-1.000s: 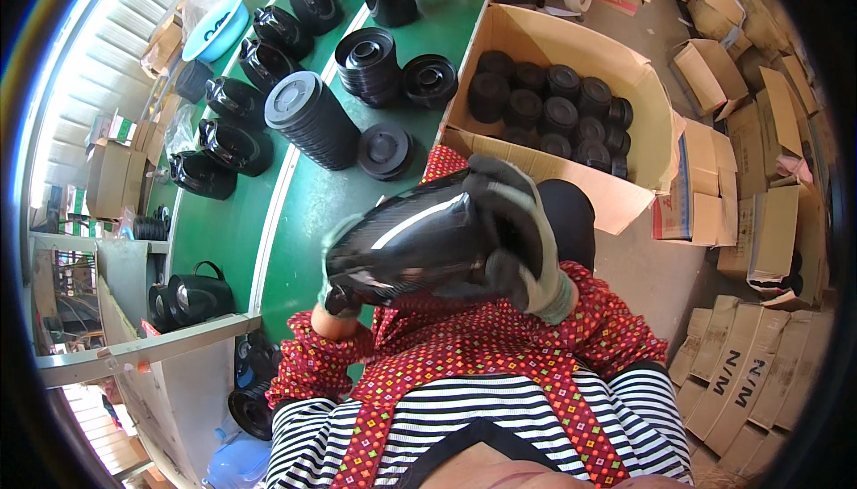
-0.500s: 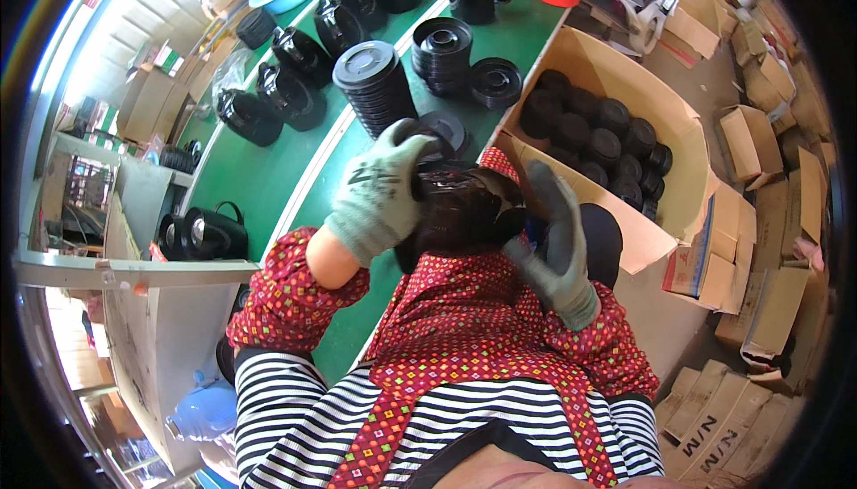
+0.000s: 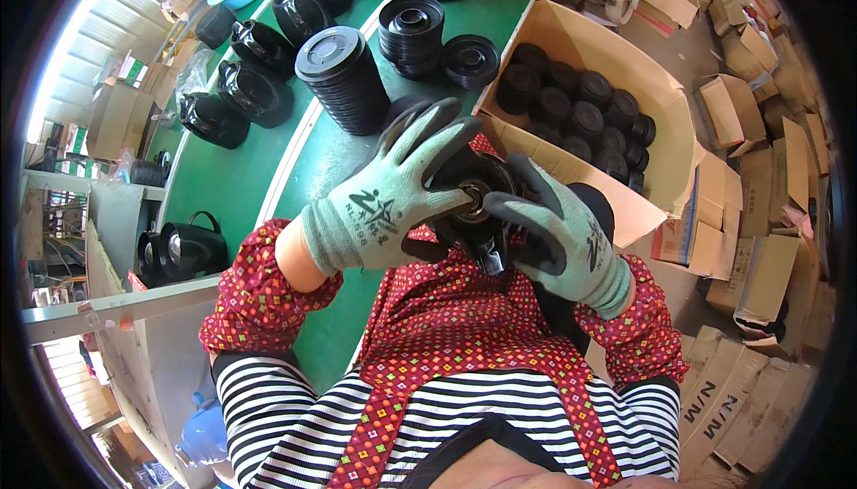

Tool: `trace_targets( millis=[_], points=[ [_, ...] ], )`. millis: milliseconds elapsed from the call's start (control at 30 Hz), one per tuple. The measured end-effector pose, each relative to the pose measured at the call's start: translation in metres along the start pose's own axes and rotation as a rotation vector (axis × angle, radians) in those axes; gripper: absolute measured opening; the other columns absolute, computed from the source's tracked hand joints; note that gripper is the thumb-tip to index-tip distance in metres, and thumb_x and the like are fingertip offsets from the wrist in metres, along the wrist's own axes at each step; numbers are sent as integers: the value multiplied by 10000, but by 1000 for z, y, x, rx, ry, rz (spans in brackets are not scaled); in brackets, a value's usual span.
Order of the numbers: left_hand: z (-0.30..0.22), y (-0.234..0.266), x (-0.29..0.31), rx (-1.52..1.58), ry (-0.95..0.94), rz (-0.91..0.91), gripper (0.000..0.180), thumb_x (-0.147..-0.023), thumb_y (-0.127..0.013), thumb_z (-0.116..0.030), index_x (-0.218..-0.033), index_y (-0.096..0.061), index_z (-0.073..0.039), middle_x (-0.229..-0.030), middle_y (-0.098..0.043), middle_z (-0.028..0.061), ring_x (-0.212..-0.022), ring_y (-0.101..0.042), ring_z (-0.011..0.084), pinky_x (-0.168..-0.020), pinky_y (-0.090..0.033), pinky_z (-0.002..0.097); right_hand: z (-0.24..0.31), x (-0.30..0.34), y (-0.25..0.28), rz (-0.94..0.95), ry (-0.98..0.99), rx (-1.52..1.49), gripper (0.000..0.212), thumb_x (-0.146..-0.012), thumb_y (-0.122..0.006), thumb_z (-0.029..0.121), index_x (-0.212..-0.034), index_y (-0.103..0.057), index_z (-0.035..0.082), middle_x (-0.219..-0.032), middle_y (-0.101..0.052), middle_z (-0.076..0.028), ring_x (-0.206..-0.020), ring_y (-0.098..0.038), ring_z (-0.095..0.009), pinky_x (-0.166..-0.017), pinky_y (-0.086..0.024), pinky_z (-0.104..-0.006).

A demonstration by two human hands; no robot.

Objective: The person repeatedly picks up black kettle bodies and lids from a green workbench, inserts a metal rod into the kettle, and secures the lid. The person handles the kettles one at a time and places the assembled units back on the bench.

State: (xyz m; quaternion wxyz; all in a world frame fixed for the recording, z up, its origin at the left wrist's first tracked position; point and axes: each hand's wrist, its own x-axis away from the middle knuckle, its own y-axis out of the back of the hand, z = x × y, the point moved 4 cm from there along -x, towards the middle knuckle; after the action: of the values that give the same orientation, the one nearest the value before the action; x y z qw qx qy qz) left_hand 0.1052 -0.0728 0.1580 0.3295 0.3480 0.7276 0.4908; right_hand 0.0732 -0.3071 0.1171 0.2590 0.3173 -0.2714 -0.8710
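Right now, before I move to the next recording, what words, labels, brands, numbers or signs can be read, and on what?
Wording is not copied here; only where it stands.
Left glove: dark emblem with lettering on the back.
Right glove: similar dark print, seen at an angle.
Flattened cartons, lower right: large black lettering, legible.
Carton with red and blue print, right of the open box: too small to read.

**Glossy Plastic, Knit Cloth, Dull Cardboard**

Black jug (image 3: 478, 167): smooth, glossy plastic. Stacked lids (image 3: 344, 78): duller black plastic. Work gloves (image 3: 379, 199): knit cloth, dark matt fingers. Tabletop (image 3: 214, 176): smooth, faintly shiny. Carton (image 3: 643, 69): matt cardboard.
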Motion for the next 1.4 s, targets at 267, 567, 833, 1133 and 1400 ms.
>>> trace_targets(
  millis=[267,567,833,1133,1400],
  points=[
    [4,-19,-9,146,-71,-79,604,-583,-913,-354,-1146,-783,-177,-1498,-434,241,-1435,-378,495,-1211,-276,685,24,-11,-11,16,-149,266,633,-687,-916,236,-1256,-670,109,-1551,-407,-362,-1345,-519,-532,-1112,-452,-561],
    [-4,-20,14,134,123,-386,643,-562,-988,-372,-1118,-756,-146,-1418,-484,228,-1341,-451,484,-1132,-373,625,-6,8,-11,-347,-176,-363,1065,-790,-942,287,-1610,-345,-36,-1703,-276,-223,-1524,-389,-370,-1261,-323,-474],
    [-57,-97,60,678,183,-628,877,-622,-1031,-238,-1352,-588,-39,-1383,-585,240,-1258,-616,400,-1083,-503,475,-30,24,-23,-679,-810,-1379,545,-1096,-500,434,-1384,-616,-13,-1280,-712,-175,-1176,-691,-278,-1018,-581,-450],
    [68,-172,169,-46,1007,0,1118,-795,-887,-272,-1686,-228,-119,-1565,-413,280,-1389,-481,469,-1169,-415,509,-50,32,-37,-113,-499,314,385,-828,-828,284,-1132,-749,62,-1052,-670,-166,-1004,-665,-372,-862,-551,-461],
    [91,-170,154,826,854,-380,669,-923,-718,13,-1554,-496,-1,-1485,-623,196,-1363,-606,271,-1098,-501,370,-13,30,-1,-38,-402,81,368,-934,-693,170,-1282,-711,52,-1079,-678,-172,-1000,-639,-372,-893,-499,-477]
  ],
)
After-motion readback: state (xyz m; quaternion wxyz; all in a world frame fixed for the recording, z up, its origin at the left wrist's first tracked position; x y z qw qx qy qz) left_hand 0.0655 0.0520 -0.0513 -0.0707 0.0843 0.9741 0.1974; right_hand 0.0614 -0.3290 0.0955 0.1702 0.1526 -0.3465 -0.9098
